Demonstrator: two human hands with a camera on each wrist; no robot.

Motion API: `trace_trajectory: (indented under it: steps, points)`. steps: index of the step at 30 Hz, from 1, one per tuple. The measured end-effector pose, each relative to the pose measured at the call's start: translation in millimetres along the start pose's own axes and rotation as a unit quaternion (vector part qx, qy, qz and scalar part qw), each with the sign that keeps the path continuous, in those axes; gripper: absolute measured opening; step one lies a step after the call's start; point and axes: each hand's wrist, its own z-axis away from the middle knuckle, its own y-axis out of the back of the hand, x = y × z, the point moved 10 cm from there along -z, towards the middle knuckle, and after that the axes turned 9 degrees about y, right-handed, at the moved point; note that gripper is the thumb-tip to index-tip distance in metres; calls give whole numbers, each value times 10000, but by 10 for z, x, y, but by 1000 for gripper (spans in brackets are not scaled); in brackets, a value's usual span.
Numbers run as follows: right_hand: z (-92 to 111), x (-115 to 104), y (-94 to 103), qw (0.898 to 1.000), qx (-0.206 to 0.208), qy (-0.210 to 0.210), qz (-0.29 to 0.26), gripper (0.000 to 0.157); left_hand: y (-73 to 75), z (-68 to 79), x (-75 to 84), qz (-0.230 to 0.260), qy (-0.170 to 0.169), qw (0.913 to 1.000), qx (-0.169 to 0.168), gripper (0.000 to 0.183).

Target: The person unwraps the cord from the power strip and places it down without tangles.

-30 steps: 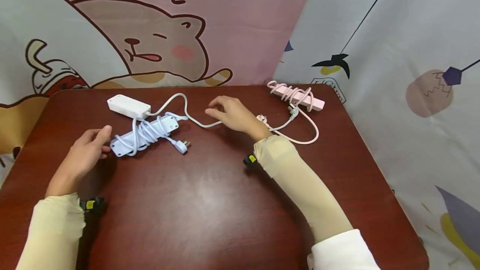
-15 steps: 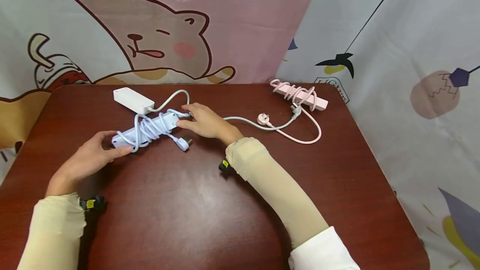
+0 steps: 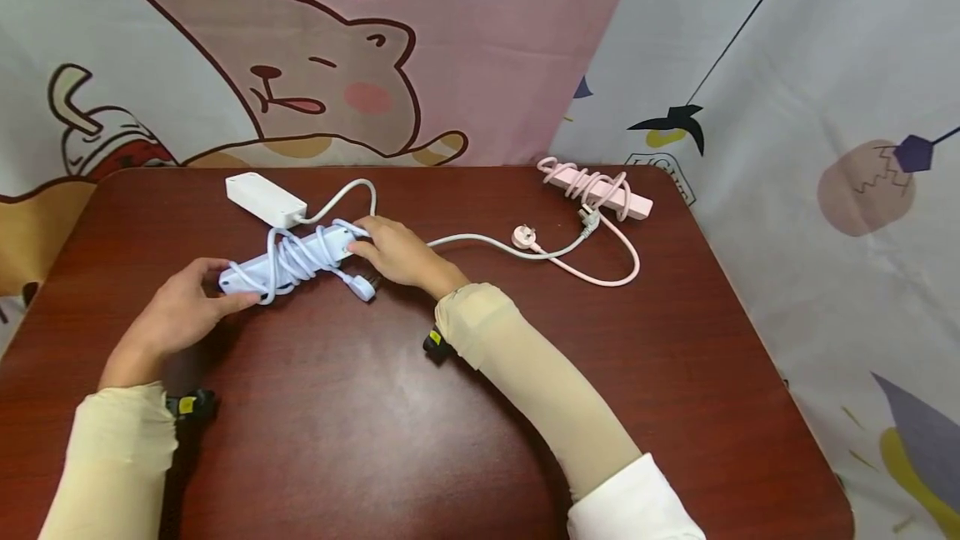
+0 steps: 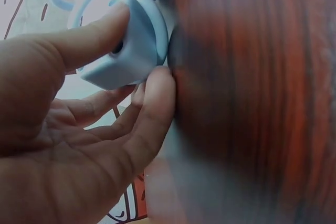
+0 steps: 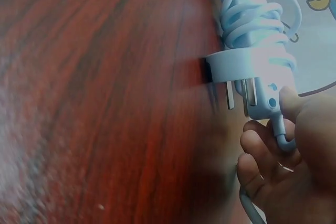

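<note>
A light-blue power strip point(image 3: 294, 260) with its own cord wound round it lies on the left part of the table. My left hand point(image 3: 180, 307) grips its left end, thumb on one face and fingers on the opposite side in the left wrist view. At the other end, my right hand point(image 3: 402, 253) holds the strip, its thumb on the end beside two screw holes and its fingers curled near where the cord comes out. The strip's plug point(image 5: 236, 65) hangs beside that end with its metal prongs showing.
Behind the blue strip lies a white power strip point(image 3: 264, 199), its cord running behind my right hand to a plug point(image 3: 589, 222). A pink power strip point(image 3: 636, 206) with wound cord and a round plug point(image 3: 523, 237) lies at the back right. A printed curtain point(image 3: 510, 48) hangs behind the table.
My right hand has moved left and down to the blue strip's right end. My left hand has closed on the left end. The strip has barely moved.
</note>
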Motion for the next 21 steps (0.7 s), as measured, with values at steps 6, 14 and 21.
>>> trace_trajectory:
  steps: [6,14,21]
  points:
    - [52,-5,24,9996,157,-197,90,38,-15,-9,-12,126,-80,9999,-2,88]
    - [51,-162,60,9987,430,13,277,36,89,85,-81,327,-70,9992,227,85]
    - [262,-94,301,9974,725,-38,-34,38,137,123,170,429,-264,9965,671,84]
